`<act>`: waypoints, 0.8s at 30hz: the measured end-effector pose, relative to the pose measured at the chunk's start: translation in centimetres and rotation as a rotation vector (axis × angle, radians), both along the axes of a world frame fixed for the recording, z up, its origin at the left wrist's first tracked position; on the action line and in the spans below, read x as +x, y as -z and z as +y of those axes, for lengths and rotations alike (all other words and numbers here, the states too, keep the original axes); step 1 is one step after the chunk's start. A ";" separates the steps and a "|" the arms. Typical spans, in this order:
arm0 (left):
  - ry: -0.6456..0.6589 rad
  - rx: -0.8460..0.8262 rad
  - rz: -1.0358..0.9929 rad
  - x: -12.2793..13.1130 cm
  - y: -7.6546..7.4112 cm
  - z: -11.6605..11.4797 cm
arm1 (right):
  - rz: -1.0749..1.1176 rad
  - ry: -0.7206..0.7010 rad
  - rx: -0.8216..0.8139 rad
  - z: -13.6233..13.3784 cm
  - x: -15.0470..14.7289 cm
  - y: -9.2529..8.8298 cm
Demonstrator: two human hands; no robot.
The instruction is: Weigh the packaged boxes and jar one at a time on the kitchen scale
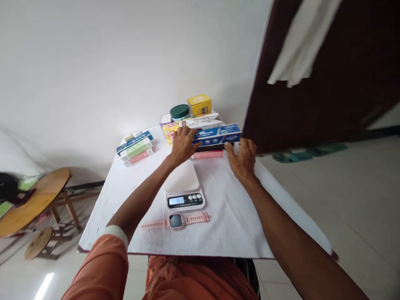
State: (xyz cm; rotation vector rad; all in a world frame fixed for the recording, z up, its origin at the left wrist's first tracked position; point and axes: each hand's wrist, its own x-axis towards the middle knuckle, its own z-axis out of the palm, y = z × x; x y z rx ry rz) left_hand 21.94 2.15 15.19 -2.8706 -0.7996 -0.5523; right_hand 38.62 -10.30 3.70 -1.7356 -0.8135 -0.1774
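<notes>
My left hand point(182, 143) reaches over the white kitchen scale point(183, 187) and rests on the left end of a stack of long blue toothpaste boxes point(218, 134). Its fingers curl over the boxes. My right hand point(243, 160) lies on the white tablecloth point(231, 216) by the right end of the stack, fingers stretched toward the lowest dark box. A pink box point(208, 154) lies flat between my hands. The scale's display is lit. A pink smartwatch point(176, 221) lies flat in front of the scale.
A second stack of boxes point(136, 148) sits at the table's far left. A green-lidded jar point(180, 112), a yellow box point(199, 104) and a small yellow-purple box point(169, 129) stand at the far edge. A round wooden table point(33, 200) stands at the left. A dark door point(312, 83) is at the right.
</notes>
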 end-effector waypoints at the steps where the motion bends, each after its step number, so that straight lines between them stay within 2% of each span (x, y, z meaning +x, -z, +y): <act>1: 0.016 0.000 -0.007 -0.5 0.2 -0.1 | -0.002 0.000 -0.044 0.0 0.2 0.2; 4: 0.045 0.027 -0.080 -3.7 0.5 0.2 | -0.045 -0.009 -0.092 0.3 1.0 1.1; 6: -0.035 0.041 -0.152 -7.5 0.7 1.2 | -0.067 -0.014 -0.056 0.4 1.1 1.4; 10: -0.423 -0.018 -0.185 -16.2 0.7 5.6 | -0.023 0.008 0.044 0.5 0.8 1.5; 13: -0.664 -0.077 -0.101 -20.8 0.9 9.1 | -0.011 0.035 0.075 0.5 0.6 1.5; 15: -0.718 -0.128 -0.018 -22.3 1.1 10.5 | -0.004 0.060 0.080 0.5 0.7 1.6; 17: -0.710 -0.175 0.046 -23.0 1.5 11.3 | 0.014 0.084 0.080 0.6 0.7 1.8; 24: -0.701 -0.217 0.039 -23.1 1.6 12.9 | 0.053 0.093 0.052 0.6 0.6 1.6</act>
